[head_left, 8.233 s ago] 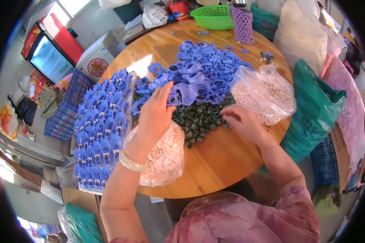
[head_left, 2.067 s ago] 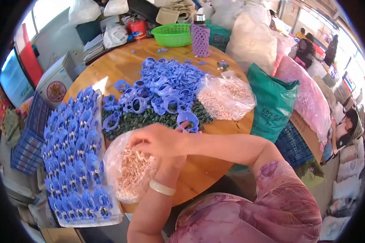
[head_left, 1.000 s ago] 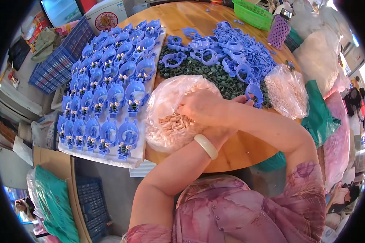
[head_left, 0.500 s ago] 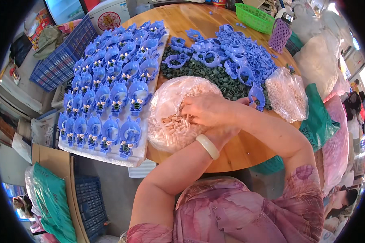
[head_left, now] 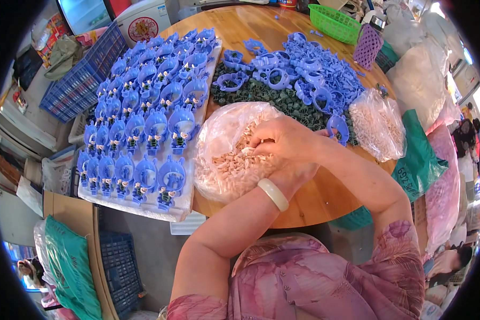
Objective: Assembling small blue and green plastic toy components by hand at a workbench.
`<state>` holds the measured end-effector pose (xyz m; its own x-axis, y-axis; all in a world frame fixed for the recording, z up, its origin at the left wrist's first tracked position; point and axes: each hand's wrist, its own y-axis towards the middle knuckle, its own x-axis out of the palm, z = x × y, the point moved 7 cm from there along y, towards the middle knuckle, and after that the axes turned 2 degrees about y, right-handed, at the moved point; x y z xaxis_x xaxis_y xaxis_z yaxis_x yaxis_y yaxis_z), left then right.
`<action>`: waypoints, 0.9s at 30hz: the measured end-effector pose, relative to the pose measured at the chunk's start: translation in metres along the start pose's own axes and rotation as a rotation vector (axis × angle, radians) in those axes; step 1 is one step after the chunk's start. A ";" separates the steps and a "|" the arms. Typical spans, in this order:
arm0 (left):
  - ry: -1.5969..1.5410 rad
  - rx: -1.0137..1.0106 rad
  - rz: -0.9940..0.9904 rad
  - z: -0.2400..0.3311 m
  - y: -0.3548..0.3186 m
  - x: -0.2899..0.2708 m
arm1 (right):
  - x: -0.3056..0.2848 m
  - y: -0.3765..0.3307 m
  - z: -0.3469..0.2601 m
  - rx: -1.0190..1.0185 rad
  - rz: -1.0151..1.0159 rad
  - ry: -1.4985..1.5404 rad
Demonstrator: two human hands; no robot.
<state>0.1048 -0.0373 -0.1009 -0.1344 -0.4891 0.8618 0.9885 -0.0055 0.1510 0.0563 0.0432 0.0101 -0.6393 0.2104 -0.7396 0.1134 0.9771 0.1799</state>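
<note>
My right hand (head_left: pixel 285 140) is over an opened clear plastic bag (head_left: pixel 226 120) of small cream-coloured plastic pieces (head_left: pixel 232 166). Its thumb and fingertips are drawn together just above the pile; what they pinch is too small to make out. My left hand (head_left: pixel 298 172), with a pale bangle (head_left: pixel 272 194) on the wrist, passes beneath the right forearm, which partly hides it. Its fingertips come out beyond and close on the edge of a blue ring-shaped plastic part (head_left: pixel 337 128).
A white foam board (head_left: pixel 182 205) at left bears rows of blue assembled toys (head_left: pixel 170 178). Beyond the bag lie dark green parts (head_left: pixel 261 101) and a heap of blue parts (head_left: pixel 325 66). Another bag (head_left: pixel 377 125), a purple-netted bottle (head_left: pixel 368 47) and a green basket (head_left: pixel 333 24) stand right.
My right hand has lifted slightly out of the cream pieces and moved to the right, its fingertips now drawn together. The left hand and blue part stay almost where they were.
</note>
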 end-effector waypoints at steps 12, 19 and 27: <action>-0.017 -0.006 -0.038 0.004 -0.002 0.008 | 0.000 -0.006 -0.008 -0.090 0.061 -0.210; 0.189 -0.152 0.106 0.007 0.002 0.009 | 0.037 0.007 -0.026 -0.114 -0.208 -0.417; 0.132 -0.058 0.016 0.007 -0.003 0.013 | 0.014 0.003 -0.015 -0.153 0.027 -0.032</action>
<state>0.1000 -0.0377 -0.0867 -0.1123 -0.6003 0.7918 0.9933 -0.0453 0.1065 0.0368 0.0489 0.0101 -0.6131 0.2396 -0.7528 0.0113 0.9554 0.2950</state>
